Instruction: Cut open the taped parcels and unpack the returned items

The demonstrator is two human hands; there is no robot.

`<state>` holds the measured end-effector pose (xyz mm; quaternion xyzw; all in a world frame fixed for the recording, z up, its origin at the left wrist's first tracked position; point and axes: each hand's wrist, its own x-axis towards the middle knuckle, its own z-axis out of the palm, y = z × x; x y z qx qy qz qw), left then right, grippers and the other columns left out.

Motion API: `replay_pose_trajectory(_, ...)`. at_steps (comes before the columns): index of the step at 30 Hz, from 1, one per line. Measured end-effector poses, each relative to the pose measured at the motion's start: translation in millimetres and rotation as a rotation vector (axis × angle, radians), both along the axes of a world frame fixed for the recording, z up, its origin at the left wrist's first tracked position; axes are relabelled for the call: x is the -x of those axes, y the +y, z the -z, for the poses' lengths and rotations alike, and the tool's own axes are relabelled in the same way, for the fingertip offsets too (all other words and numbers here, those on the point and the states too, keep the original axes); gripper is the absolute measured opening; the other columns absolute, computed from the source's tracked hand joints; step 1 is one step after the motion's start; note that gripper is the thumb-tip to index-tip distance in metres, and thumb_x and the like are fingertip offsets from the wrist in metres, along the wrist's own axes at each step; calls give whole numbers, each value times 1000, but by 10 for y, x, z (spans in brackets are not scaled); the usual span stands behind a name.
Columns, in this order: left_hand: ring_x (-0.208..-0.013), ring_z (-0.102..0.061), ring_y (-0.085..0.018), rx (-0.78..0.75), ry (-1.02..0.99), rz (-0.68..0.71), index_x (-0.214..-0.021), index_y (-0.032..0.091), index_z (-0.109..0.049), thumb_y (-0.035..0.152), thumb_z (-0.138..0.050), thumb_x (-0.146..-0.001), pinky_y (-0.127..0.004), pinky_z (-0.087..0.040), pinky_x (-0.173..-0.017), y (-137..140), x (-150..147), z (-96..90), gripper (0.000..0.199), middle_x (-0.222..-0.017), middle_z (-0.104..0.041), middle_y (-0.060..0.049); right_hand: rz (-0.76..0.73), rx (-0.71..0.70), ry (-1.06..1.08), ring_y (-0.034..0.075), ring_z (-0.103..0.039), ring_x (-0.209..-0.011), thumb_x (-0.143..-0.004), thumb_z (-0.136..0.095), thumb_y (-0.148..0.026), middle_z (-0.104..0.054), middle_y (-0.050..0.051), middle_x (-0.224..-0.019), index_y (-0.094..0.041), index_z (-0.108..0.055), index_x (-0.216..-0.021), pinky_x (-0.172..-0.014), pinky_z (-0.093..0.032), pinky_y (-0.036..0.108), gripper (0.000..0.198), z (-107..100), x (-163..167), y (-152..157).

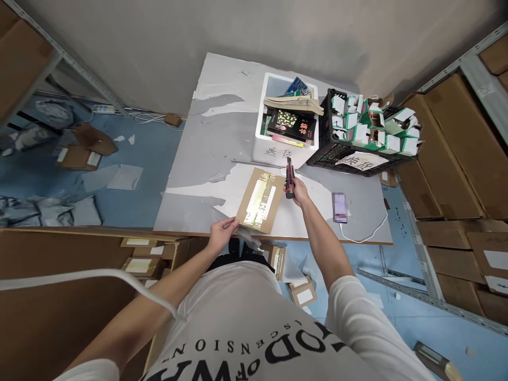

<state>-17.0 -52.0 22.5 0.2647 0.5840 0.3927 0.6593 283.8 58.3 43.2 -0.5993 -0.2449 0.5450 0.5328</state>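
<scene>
A small cardboard box (pixel 254 211) lies near the front edge of the table, sealed with shiny yellowish tape and bearing white labels. My left hand (pixel 223 233) pinches the box's near left corner between thumb and fingers. In my right hand (pixel 297 191) is a red and black box cutter (pixel 290 179), held upright just beyond the box's right side. Its tip points away from me, toward the white foam bin (pixel 273 151). Whether the blade is out is too small to tell.
Books (pixel 293 121) fill the foam bin. Beside it, a black crate (pixel 323 156) holds several green and white cartons (pixel 359 132). A phone (pixel 339 207) with a white cable lies at right. Below left stands a large carton (pixel 51 307) with boxes inside; shelves flank both sides.
</scene>
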Motion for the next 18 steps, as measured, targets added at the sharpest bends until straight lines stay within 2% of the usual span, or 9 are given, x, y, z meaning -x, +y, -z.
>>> replay_pose_trajectory(5, -86, -70, -25, 39, 13, -3, -95, 14, -71, 44, -85, -49, -41, -57, -85, -145, -59, 33, 56, -88, -74, -8, -83, 12, -30, 9, -53, -51, -86, -44, -28, -57, -2, -61, -19, -52, -79, -52, -50, 23, 13, 55, 37, 57)
replay_pose_trajectory(9, -81, -70, -25, 23, 94, 49, -91, 13, -71, 46, -84, -49, -40, -58, -77, -109, -47, -3, 55, -84, -74, -10, -65, 7, -42, 9, -52, -51, -85, -44, -30, -56, -3, -61, -20, -50, -79, -50, -48, 21, 13, 90, 72, 29)
replay_pose_trajectory(12, -84, -70, -27, -36, 220, 131, -86, 13, -72, 45, -83, -50, -39, -58, -77, -31, -17, -26, 50, -84, -74, -10, -4, -11, -38, 9, -53, -54, -84, -46, -35, -60, -2, -71, -21, -50, -85, -50, -48, 21, 15, 93, 104, -38)
replay_pose_trajectory(15, -86, -70, -28, -116, 372, 259, -85, 15, -71, 45, -80, -53, -39, -56, -80, 56, 30, -27, 45, -90, -74, -11, 85, -30, -33, 9, -56, -60, -83, -48, -38, -65, 2, -93, -22, -50, -94, -49, -48, 22, 20, 74, 125, -266)
replay_pose_trajectory(18, -84, -70, -28, -168, 498, 401, -92, 16, -71, 48, -76, -59, -40, -55, -81, 161, 86, -34, 46, -98, -73, -12, 138, -43, -11, 9, -55, -62, -82, -50, -42, -65, 4, -105, -23, -51, -99, -51, -50, 23, 26, 34, 176, -715)
